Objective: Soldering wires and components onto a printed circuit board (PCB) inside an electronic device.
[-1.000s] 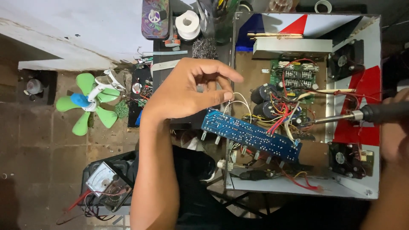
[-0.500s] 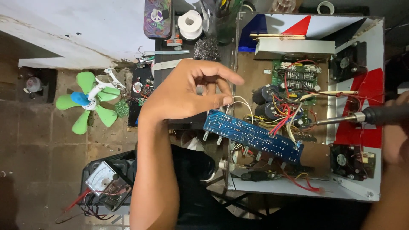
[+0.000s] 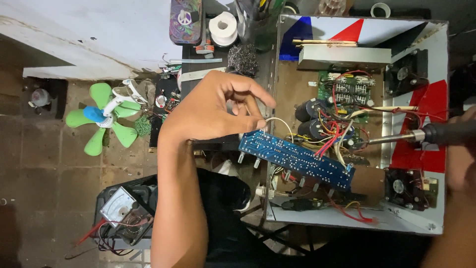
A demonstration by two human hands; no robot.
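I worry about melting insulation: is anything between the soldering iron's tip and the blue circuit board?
Yes. The soldering iron in the right hand points into a bundle of red, white and yellow wires lying above the blue circuit board. The tip itself is hidden among them. The left hand pinches a white wire at the board's left end.

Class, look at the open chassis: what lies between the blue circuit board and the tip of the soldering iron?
In the head view, a tangle of red, yellow and white wires beside black capacitors lies between the blue circuit board and the soldering iron.

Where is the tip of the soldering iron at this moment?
In the head view, the soldering iron comes in from the right, held by the right hand; its tip lies among the coloured wires above the blue circuit board.
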